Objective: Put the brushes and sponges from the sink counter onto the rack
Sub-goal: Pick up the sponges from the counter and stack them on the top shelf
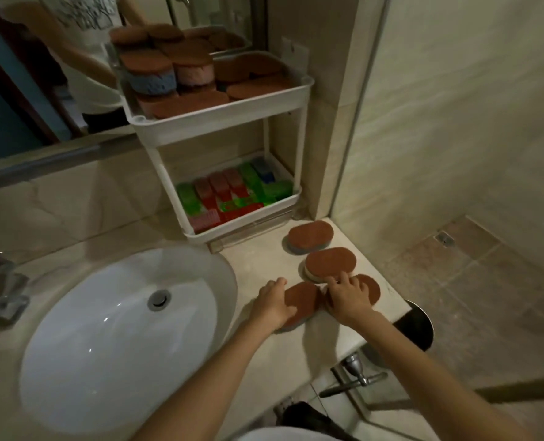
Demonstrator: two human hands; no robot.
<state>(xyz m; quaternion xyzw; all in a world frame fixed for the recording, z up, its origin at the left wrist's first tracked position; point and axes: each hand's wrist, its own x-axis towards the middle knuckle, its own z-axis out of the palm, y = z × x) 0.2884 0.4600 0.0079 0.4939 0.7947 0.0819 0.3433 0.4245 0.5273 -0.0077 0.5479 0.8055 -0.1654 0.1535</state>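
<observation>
Nearest on the counter, right of the basin, four brown-topped sponges lie toward its right edge. Left hand lies flat on one sponge, fingers spread; right hand curls over another. Two lie beyond, untouched. At the far corner, the two-tier rack holds sponges above, coloured brushes below. No writing is legible.

Faucet cut off by left edge | sponge under right hand mostly hidden | sponge under left hand partly hidden | grip of both hands undeterminable | brushes on lower rack shelf blurred, count unclear
</observation>
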